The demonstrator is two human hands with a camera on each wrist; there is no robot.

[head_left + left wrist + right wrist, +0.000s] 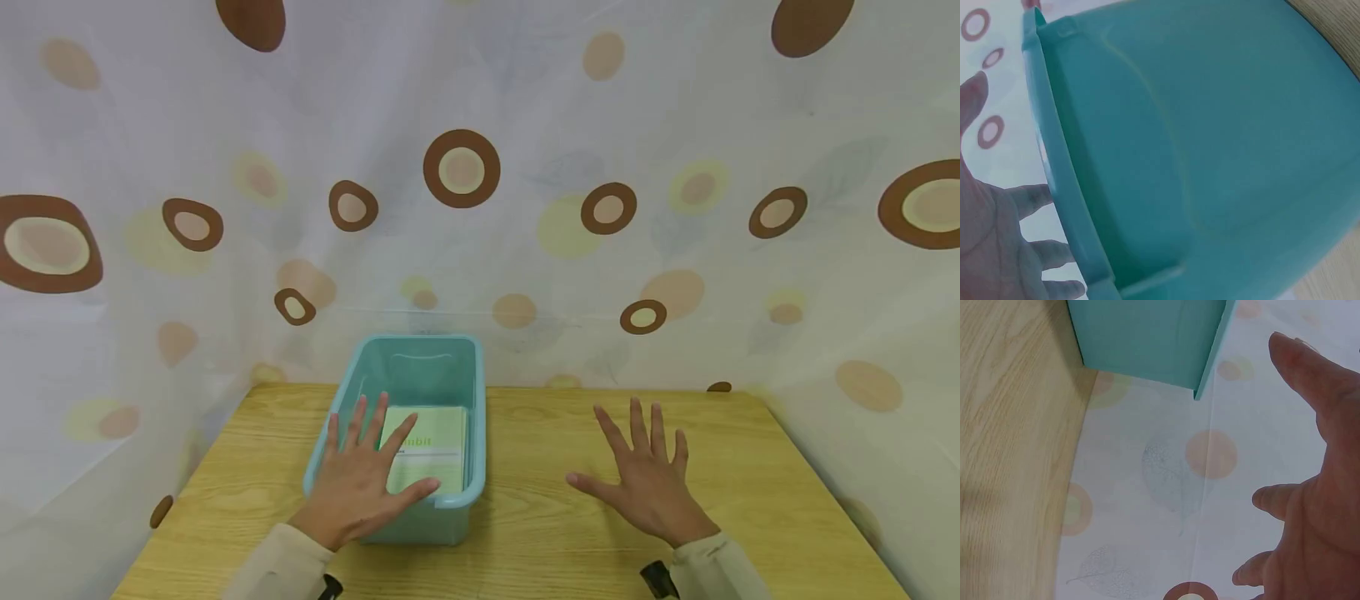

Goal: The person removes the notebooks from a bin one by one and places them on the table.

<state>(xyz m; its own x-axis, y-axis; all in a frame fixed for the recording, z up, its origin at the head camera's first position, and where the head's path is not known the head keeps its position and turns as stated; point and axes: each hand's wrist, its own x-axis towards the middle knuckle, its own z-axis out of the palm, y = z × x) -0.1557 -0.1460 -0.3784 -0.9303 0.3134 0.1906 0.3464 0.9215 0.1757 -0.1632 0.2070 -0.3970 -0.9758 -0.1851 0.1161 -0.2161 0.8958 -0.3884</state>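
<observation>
My left hand (356,482) is spread flat over the near left part of a light-blue plastic bin (480,392), palm down and gripping nothing. Inside the bin lies a pale green-and-white book or pad (435,467) with printed lettering, partly hidden behind the fingers. From the left wrist view, the bin's outer wall (1241,125) fills most of the picture, with the left fingers (1054,255) beyond its rim. To the right of the bin, my right hand (651,492) hovers over the table with its fingers splayed and nothing held. The right wrist view shows that palm (1329,531) and a corner of the bin (1147,337).
A wooden table (555,475) carries the bin left of its middle. Behind it and at both sides hangs a white sheet (517,250) patterned with brown, peach and yellow rounds. Dark straps (660,579) show at the beige sleeves.
</observation>
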